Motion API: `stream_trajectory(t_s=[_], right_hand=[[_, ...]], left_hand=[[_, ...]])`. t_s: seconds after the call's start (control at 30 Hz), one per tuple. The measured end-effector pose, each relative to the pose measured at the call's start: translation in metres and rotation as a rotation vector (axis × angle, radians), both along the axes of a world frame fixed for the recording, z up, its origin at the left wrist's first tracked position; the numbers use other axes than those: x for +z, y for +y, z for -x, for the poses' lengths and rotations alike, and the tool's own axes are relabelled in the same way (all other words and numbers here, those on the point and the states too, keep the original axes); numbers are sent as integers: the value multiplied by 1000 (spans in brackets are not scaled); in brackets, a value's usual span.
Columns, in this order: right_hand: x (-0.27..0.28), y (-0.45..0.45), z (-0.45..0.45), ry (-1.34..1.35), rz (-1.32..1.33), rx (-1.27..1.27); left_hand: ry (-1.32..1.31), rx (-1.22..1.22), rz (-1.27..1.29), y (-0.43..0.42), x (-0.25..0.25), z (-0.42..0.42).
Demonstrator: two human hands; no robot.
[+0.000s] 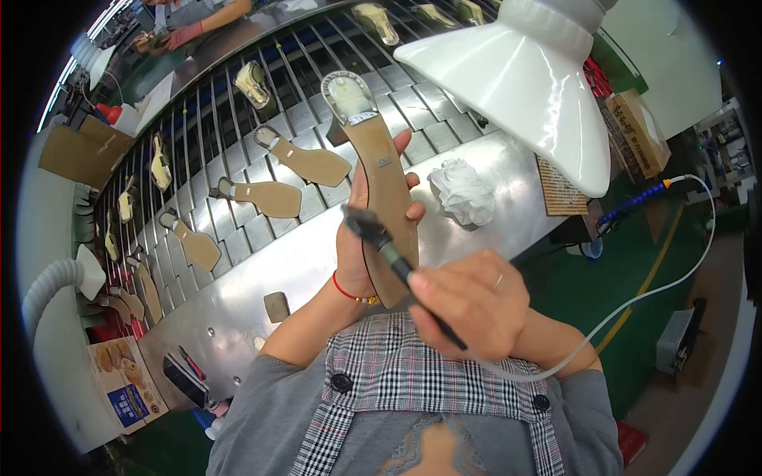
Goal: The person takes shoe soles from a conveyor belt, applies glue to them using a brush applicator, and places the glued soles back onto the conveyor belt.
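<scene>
My left hand (352, 252) holds a long tan shoe sole (389, 178) from below, its fingers curled round the right edge. The sole's cupped heel end, with a pale inside and a ridged rim, points away from me. My right hand (480, 305) grips a dark-handled brush (395, 258) with a greenish collar; its blurred dark head is over the left edge of the sole. Whether the head touches the sole, I cannot tell. A thin pale hose (631, 301) runs from the handle's rear end. Right of the sole lies a crumpled white paper wad (462, 192).
Several tan soles (309, 164) and upturned shoes (254, 85) lie on the slatted metal conveyor (238, 238). A white hood (516, 95) hangs at upper right. On the metal ledge are a small block (276, 307) and a phone (185, 379). Another person works at upper left.
</scene>
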State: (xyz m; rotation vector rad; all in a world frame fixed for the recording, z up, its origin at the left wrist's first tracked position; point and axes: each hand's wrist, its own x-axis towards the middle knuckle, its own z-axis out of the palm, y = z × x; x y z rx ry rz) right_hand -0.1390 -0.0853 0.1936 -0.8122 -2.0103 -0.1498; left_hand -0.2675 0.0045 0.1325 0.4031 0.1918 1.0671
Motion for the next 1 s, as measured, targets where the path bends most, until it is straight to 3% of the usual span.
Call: stream_trajectory(t_s=[0.2, 0.27, 0.4, 0.53, 0.67, 0.73, 0.8, 0.9, 1.0], right_hand=[[4, -3, -3, 48, 66, 25], [6, -8, 2, 51, 94, 148], [7, -4, -9, 107, 164, 12], [10, -16, 1, 119, 243, 265], [8, -4, -9, 109, 314, 59], [9, -12, -2, 133, 345, 237], [13, -14, 0, 174, 368, 340], [7, -1, -8, 119, 340, 112], [5, -12, 1, 137, 366, 314]], left_hand=[[10, 163, -171, -1, 13, 4], [-76, 108, -96, 9, 3, 10], [-86, 130, -84, 7, 8, 13], [-106, 160, -84, 9, 15, 16], [-154, 135, 5, 12, 15, 19], [-130, 189, 81, 13, 18, 19], [-117, 68, 112, 18, 10, 30], [-176, -40, 150, 21, 5, 35], [-357, -185, 36, 28, -13, 47]])
